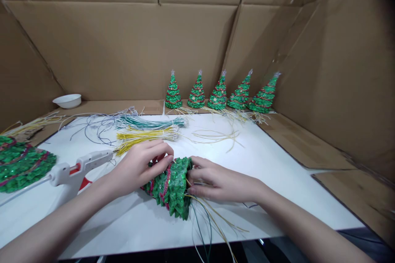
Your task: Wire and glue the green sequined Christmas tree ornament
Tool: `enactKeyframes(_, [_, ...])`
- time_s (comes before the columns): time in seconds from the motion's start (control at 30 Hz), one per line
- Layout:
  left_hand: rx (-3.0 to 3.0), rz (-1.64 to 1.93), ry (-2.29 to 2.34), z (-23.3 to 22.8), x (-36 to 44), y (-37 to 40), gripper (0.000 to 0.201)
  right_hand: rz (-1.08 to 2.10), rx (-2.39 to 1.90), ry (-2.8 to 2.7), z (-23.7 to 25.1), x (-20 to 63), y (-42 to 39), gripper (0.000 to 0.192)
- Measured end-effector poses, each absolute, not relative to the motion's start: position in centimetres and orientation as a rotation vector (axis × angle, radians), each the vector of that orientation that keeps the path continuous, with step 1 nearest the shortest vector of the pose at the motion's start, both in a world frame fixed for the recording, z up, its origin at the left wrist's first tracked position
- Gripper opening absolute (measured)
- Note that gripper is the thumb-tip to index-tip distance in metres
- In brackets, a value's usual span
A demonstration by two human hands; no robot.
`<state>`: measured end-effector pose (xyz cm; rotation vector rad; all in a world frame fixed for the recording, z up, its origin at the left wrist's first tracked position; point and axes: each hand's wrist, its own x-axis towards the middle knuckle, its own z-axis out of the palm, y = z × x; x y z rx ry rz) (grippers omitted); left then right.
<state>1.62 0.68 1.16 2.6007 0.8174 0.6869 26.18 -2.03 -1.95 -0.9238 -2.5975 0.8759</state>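
A small green Christmas tree ornament (175, 185) with red garland lies on its side, its hollow base facing right. My left hand (148, 160) is closed at its upper side, thumb and forefinger together against the branches; a tiny pale thing may be at the tips. My right hand (210, 178) has curled fingers inside the rim of the base, so whatever they grip is hidden. Yellow wires (220, 218) and green wires (205, 224) trail out of the base toward the table's front edge.
A white glue gun (83, 166) stands at left, beside another green tree (24, 164). Bundles of green wires (151, 122) and yellow wires (145, 136) lie behind my hands. Several upright trees (217, 92) line the cardboard back wall (123, 45). A white bowl (67, 101) sits back left.
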Motion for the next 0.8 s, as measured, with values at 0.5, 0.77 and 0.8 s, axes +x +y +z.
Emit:
enactKeyframes(0.5, [2.537,0.645,0.793,0.97,1.37,0.76,0.017,0.762,-0.971,-2.676,-1.51,26.15,-2.34,0.021])
enactKeyframes(0.77, [2.552,0.623,0.788,0.93,1.28,0.86,0.019,0.719,-1.000,-2.710,-1.13,26.19,-2.62,0.021])
enactKeyframes(0.8, [2.556,0.621,0.789,0.92,1.27,0.88,0.019,0.715,-1.001,-2.714,-1.11,26.22,-2.64,0.021])
